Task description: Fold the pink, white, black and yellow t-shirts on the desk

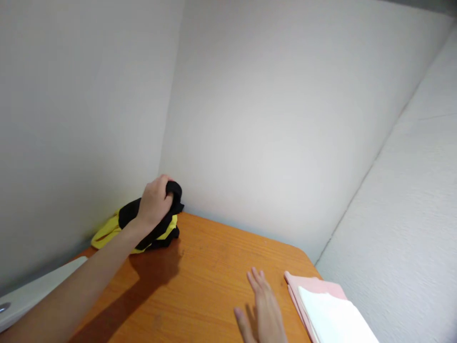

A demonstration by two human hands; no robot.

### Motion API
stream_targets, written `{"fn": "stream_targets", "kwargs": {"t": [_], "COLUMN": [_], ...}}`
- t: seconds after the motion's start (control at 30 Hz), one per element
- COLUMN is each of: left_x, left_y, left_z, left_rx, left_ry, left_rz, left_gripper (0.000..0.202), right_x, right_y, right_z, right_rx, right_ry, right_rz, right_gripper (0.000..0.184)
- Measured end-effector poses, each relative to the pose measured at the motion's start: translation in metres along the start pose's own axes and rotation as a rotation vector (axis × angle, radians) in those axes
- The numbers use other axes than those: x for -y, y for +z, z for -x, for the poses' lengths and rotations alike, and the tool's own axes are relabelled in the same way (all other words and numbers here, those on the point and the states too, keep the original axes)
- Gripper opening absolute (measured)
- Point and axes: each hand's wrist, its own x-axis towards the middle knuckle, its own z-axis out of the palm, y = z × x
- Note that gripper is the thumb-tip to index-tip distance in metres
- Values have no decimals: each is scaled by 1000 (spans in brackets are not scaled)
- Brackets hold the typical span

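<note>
At the far left corner of the table, my left hand [155, 202] grips a fold of black cloth on top of a bunched black-and-yellow garment [164, 229]. Its fingers wrap round the cloth, and my wrist hides part of the pile. Yellow fabric shows at the garment's left end and in a strip near its right side. My right hand [264, 307] hovers low over the front middle of the table, fingers stretched out and thumb apart, holding nothing. Folded pink cloth [314, 284] with white cloth [332, 314] on top lies to its right.
The orange wooden table [214, 257] has a rounded far right corner and meets white walls [278, 119] at the back and left. A white flat object [46, 286] lies along the left edge, partly behind my left forearm.
</note>
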Motion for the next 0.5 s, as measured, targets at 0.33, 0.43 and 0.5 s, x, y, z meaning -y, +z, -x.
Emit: {"fn": "stream_targets", "kwargs": {"t": [0.33, 0.43, 0.5], "left_x": [-108, -95, -91], "left_y": [33, 53, 53], "left_z": [95, 112, 129], "left_rx": [665, 483, 368], "left_ry": [-93, -217, -248], "left_rz": [856, 857, 817], "left_gripper": [13, 37, 39], "right_x": [103, 71, 53], "right_y": [19, 8, 4], "right_z": [-14, -7, -1], "right_rx": [-13, -54, -115], "right_ry": [495, 691, 771], "right_rz": [-566, -743, -841], "right_gripper": [61, 48, 50]}}
